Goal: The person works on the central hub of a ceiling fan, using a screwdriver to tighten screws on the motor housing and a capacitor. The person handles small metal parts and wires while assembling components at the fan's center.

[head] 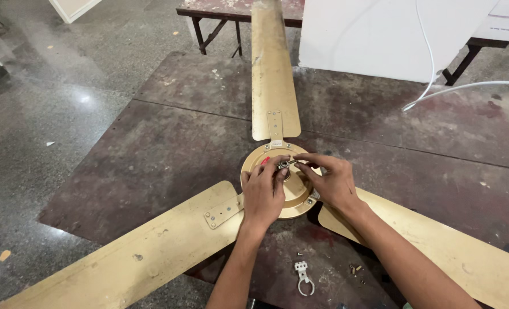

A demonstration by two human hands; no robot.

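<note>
- Worn brown counter, nearest us: a small white clamp fitting and loose screws lie beside the forearms.
- Left hand and right hand meet, fingertips pinched together on a small metal fastener.
- That sits over the gold ceiling fan hub, directly under both hands.
- Risk: it slips and rolls off toward the floor.
- Farther off, white cable.
</note>
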